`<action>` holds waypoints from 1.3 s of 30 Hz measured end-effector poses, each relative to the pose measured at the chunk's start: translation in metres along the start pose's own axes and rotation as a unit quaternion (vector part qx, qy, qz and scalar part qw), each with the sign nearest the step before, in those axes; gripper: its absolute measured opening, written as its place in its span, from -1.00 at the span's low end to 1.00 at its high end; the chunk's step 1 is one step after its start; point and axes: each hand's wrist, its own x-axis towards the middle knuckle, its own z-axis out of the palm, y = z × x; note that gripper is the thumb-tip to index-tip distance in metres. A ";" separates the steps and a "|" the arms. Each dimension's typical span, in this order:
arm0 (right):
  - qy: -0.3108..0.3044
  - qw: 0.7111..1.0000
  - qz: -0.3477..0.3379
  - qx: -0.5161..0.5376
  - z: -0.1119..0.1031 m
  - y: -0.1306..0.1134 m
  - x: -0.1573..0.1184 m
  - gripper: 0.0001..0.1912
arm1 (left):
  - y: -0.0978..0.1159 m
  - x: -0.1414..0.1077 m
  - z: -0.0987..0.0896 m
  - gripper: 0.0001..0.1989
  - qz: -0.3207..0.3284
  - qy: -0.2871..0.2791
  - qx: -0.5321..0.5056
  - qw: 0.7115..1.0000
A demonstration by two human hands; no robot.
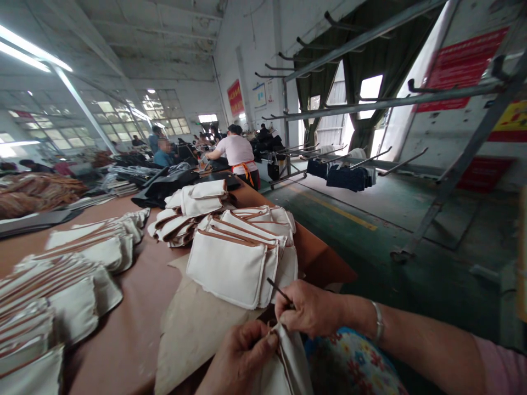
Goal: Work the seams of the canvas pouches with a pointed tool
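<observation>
My left hand (242, 356) pinches the brown-trimmed edge of a white fabric pouch (290, 362) at the bottom centre. Close beside it, my right hand (307, 307) is closed round a thin dark tool (280, 292), whose tip points up and left. The fingers of my right hand also touch the pouch's top corner. Just beyond my hands, a fanned stack of white pouches (230, 266) with brown edges lies on the table. The lower part of the held pouch runs out of the frame.
More white pouches (74, 302) lie in rows on the brown table (152, 291) at left. Brown paper (193, 329) lies under the stack. A metal rack (436, 211) with prongs stands at right. Beyond the table, a person (236, 151) bends over.
</observation>
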 end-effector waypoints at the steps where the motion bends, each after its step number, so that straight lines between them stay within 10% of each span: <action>1: -0.033 0.998 0.024 0.057 -0.005 0.001 0.001 -0.81 | 0.000 0.000 -0.001 -0.50 -0.009 -0.010 -0.011 1.000; 4: -0.094 0.964 0.079 0.236 -0.010 0.000 0.001 -0.85 | -0.004 0.000 -0.006 -0.52 -0.026 -0.023 -0.030 0.999; 9: -0.030 0.949 0.094 0.299 0.001 0.000 -0.003 -0.77 | -0.008 0.002 -0.009 -0.47 -0.018 0.009 0.010 1.000; 21: 0.137 0.982 -0.074 0.107 0.022 -0.006 -0.003 -0.93 | 0.017 -0.006 0.004 -0.61 -0.042 0.025 0.117 0.992; 27: 0.174 0.923 -0.320 -0.120 0.023 0.004 -0.013 -0.87 | 0.007 -0.007 0.001 -0.60 -0.083 0.004 -0.134 0.988; 34: 0.188 0.803 -0.421 -0.377 0.018 0.011 -0.022 -0.86 | 0.010 -0.011 0.013 -0.53 -0.121 0.013 -0.231 0.965; 39: 0.183 0.838 -0.395 -0.328 0.028 0.017 -0.027 -0.91 | 0.017 -0.021 0.011 -0.55 -0.089 0.043 -0.225 0.969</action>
